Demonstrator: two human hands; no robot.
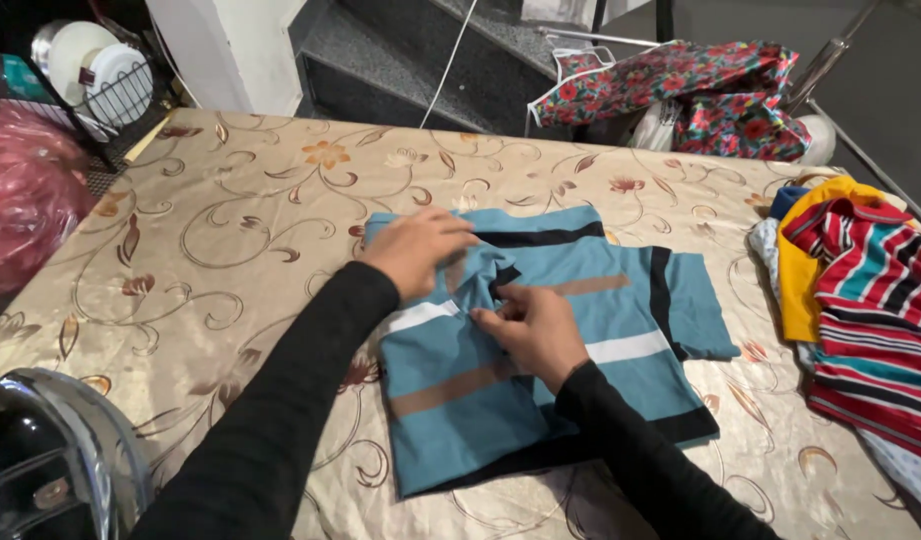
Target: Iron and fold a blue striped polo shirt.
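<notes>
Item: teal shirt (540, 340) with black, white and tan bands, folded flat at the middle of the floral gold tablecloth (230, 230).

Surroundings: pile of clothes (860, 300), striped red and teal over yellow, at the right edge, just beside the shirt's sleeve. Flowered red fabric (700, 90) far right, beyond the table. Dish rack with white plates (95, 75) far left; pink plastic bag (25, 190) below it. Shiny rounded object (50, 460) at the near left corner. Dark steps (400, 50) lie behind the table.

Open room: broad bare cloth to the left of the shirt and a narrower strip far of it; the right side is crowded by the pile.

Hands: left hand (415, 250), palm down, fingers curled loosely, pressing the shirt's far left part. Right hand (530, 330) just near of it, fingertips pinching a fold of teal cloth by the collar. Both forearms in black sleeves reach in from the near edge.
</notes>
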